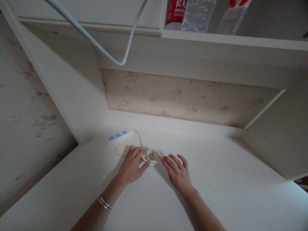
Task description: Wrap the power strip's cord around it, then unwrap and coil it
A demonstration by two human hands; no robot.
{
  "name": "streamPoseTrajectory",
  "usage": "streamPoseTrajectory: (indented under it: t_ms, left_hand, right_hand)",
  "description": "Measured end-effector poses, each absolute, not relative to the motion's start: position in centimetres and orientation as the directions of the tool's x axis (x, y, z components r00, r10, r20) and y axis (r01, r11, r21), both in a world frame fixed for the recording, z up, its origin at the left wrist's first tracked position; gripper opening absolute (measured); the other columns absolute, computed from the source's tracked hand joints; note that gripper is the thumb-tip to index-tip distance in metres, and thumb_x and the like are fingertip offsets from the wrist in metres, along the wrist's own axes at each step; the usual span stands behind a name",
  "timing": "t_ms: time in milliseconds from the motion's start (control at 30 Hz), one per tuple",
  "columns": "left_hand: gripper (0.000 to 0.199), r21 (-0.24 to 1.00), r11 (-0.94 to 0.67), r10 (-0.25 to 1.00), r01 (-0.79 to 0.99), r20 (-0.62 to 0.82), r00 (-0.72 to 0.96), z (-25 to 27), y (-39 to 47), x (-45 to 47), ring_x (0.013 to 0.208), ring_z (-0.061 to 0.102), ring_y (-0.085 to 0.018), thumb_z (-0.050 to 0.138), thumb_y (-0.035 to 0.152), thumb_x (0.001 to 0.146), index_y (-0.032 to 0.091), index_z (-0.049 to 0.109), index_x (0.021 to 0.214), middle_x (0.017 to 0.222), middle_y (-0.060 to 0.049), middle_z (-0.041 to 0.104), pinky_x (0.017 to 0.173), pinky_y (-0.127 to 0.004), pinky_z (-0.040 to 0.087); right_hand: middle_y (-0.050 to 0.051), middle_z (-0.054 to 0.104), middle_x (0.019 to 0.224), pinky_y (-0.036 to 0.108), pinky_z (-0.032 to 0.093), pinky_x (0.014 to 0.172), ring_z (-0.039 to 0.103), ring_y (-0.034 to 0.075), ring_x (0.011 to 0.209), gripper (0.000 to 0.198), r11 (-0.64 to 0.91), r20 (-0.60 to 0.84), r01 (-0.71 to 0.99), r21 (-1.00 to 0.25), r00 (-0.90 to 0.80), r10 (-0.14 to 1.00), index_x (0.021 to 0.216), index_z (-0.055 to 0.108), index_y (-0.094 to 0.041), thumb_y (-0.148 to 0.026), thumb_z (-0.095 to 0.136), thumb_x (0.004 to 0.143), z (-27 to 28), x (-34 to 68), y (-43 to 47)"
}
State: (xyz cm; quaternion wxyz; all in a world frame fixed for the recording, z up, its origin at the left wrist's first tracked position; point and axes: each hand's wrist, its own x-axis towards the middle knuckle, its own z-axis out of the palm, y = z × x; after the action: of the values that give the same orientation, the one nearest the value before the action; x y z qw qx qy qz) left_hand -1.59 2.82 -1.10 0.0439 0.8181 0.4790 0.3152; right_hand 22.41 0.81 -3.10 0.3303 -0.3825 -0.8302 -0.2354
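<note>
A white power cord [153, 156] lies wound in a small coil on the white desktop. My left hand [132, 165], with a silver bangle on its wrist, grips the coil's left side between thumb and fingers. At the right edge, the bent fingers of my right hand [176, 171] close on the cord; the thumb is hidden beneath. Behind my left hand rests a white power strip [117, 135] with blue socket faces. Its cord runs from the right end toward the coil, and a thin loop lies left of my fingers.
The white desktop [216, 192] is bounded by a left side panel [72, 86], a right panel [276, 138] and a flowered back wall [154, 94]. Overhead, a shelf [228, 40] carries plastic bottles [198, 14]. A pale bent cable [96, 45] hangs at upper left.
</note>
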Motion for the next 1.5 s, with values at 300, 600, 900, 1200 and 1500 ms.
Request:
streamPoseTrajectory:
  t_ms: [300,600,900,1200,1500]
  left_hand:
    - [0.028,0.64,-0.374,0.92,0.671,0.348,0.182,-0.1,1.5,-1.3,0.071,0.059,-0.016,0.046,0.04,0.089,0.022,0.055,0.109,0.076,0.0,0.063,0.068,-0.028,0.046]
    - [0.031,0.839,-0.302,0.953,0.452,0.262,0.151,-2.2,2.6,-0.2,0.083,0.06,-0.017,0.048,0.039,0.087,0.02,0.067,0.103,0.097,-0.006,0.065,0.074,-0.028,0.047]
    - [0.034,0.889,-0.281,0.956,0.362,0.229,0.181,-2.6,2.6,0.2,0.092,0.057,-0.017,0.052,0.024,0.083,0.022,0.063,0.115,0.109,-0.008,0.058,0.077,-0.029,0.048]
    - [0.034,0.98,-0.136,0.986,0.143,0.119,0.118,-3.5,2.9,0.9,0.088,0.06,-0.017,0.053,0.009,0.073,0.018,0.063,0.104,0.1,-0.004,0.063,0.077,-0.029,0.048]
    - [0.017,0.916,-0.279,0.959,0.289,0.254,0.123,-2.7,3.0,0.7,0.086,0.056,-0.017,0.053,0.029,0.083,0.016,0.064,0.089,0.097,-0.006,0.059,0.075,-0.029,0.047]
  right_hand:
    - [-0.001,0.065,0.117,0.044,0.022,0.106,0.051,0.02,0.109,0.04,0.522,0.769,0.852,0.051,-0.367,0.524,0.122,0.056,-0.029,-0.014,0.057,0.086,-3.1,22.2,0.7]
    - [0.002,0.061,0.124,0.036,0.041,0.085,0.057,0.018,0.09,0.043,0.519,0.7,0.852,0.067,-0.411,0.584,0.128,0.052,-0.031,-0.014,0.049,0.089,-3.1,22.7,0.7]
    - [0.006,0.058,0.128,0.026,0.052,0.082,0.064,0.015,0.095,0.048,0.604,0.677,0.797,-0.031,-0.427,0.599,0.133,0.048,-0.024,-0.007,0.042,0.088,-3.3,21.5,1.0]
    - [0.008,0.062,0.12,0.024,0.054,0.072,0.064,0.015,0.09,0.047,0.59,0.666,0.807,-0.031,-0.424,0.614,0.124,0.056,-0.022,-0.002,0.041,0.084,-2.4,20.3,0.7]
    - [0.01,0.062,0.115,0.022,0.052,0.06,0.062,0.013,0.073,0.047,0.587,0.627,0.809,0.027,-0.471,0.621,0.126,0.054,-0.022,-0.005,0.043,0.084,-2.7,20.0,0.2]
